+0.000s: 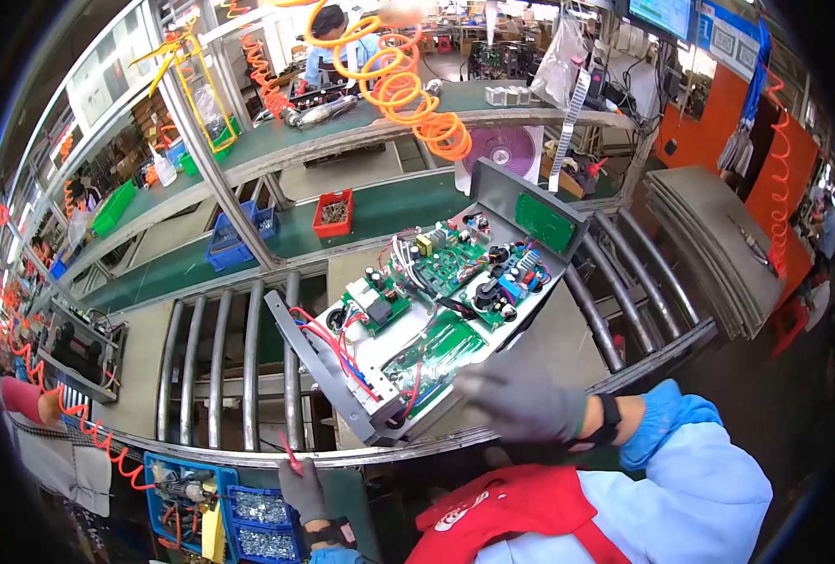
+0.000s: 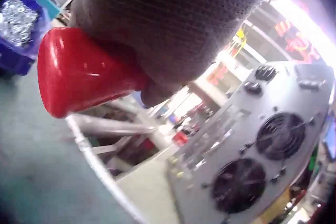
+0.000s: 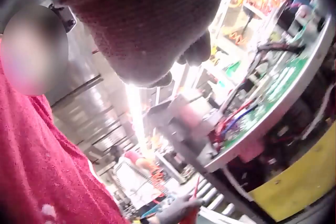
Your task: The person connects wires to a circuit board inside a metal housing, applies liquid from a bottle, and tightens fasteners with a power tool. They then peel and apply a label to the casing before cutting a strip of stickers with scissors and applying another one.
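My gloved left hand (image 1: 305, 491) (image 2: 168, 19) grips a red-handled tool (image 1: 291, 455) (image 2: 79, 71) at the bench's near edge, with its thin end up in the head view. Beyond it lies an opened metal unit (image 1: 328, 376) (image 2: 247, 155) with green circuit boards (image 1: 441, 352) and red and blue wires; two fans show on its end panel in the left wrist view. My gloved right hand (image 1: 526, 399) (image 3: 152, 29), blurred in the head view, is over the unit's near side. Its fingers are loosely bent, and nothing shows in them.
Metal rollers (image 1: 222, 367) lie left of the unit, others (image 1: 615, 282) to its right. Blue bins of small metal parts (image 1: 262, 508) and a tool bin (image 1: 159, 470) sit at the lower left. A red bin (image 1: 333, 214) stands behind; coiled orange hoses (image 1: 403, 85) hang above.
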A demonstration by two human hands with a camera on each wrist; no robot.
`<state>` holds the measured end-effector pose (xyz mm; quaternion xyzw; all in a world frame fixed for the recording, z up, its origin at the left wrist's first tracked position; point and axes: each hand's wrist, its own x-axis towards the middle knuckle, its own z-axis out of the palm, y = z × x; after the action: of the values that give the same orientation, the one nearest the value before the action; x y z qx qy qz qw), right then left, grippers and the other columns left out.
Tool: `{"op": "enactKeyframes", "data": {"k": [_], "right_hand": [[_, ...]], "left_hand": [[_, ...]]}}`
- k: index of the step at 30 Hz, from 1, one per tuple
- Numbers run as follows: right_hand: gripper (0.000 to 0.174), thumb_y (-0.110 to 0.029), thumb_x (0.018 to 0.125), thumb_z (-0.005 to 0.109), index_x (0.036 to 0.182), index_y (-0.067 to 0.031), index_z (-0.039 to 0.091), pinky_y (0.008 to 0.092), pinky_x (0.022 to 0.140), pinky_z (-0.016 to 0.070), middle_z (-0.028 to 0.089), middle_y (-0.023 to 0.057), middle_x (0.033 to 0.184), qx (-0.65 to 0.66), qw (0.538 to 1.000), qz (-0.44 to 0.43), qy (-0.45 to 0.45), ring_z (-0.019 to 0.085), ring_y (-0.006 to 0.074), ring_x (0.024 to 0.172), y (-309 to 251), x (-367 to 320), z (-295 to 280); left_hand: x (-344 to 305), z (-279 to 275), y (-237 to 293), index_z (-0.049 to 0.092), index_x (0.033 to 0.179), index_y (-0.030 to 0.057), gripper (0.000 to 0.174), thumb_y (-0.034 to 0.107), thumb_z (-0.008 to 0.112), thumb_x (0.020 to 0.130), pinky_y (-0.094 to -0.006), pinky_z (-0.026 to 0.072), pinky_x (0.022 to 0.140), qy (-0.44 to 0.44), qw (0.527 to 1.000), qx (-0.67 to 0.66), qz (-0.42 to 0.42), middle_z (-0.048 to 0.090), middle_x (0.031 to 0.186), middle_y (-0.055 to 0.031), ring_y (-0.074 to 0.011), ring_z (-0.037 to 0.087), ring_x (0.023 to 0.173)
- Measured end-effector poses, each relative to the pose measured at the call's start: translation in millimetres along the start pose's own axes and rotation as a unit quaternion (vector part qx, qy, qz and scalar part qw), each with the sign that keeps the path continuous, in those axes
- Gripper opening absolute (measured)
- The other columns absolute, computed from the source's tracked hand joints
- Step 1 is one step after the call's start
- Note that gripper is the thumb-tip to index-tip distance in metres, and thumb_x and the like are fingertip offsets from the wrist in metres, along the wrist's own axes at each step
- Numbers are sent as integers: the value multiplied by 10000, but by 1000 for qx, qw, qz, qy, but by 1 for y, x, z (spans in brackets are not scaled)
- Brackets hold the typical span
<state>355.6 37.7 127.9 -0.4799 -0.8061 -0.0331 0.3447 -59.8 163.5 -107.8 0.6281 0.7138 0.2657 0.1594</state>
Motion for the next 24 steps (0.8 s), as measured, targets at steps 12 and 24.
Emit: {"op": "enactKeyframes", "data": {"k": [12,24], "right_hand": [[227,-212,957,625,1079,-27,674,394,822,517,673,173,974,-133,884,263,361,661,316,912,195,-23,-125],[143,-183,951,633,982,-50,675,397,696,527,667,126,876,-237,903,155,323,674,321,805,272,-2,-85]], "left_hand": [[74,-33,144,578,1307,0,458,345,558,1006,-371,481,920,-70,948,-302,73,615,1146,-91,-219,586,1049],[123,-57,311,550,1225,29,407,185,625,857,-319,549,772,-165,832,-527,61,655,1078,-150,-195,649,849]]}}
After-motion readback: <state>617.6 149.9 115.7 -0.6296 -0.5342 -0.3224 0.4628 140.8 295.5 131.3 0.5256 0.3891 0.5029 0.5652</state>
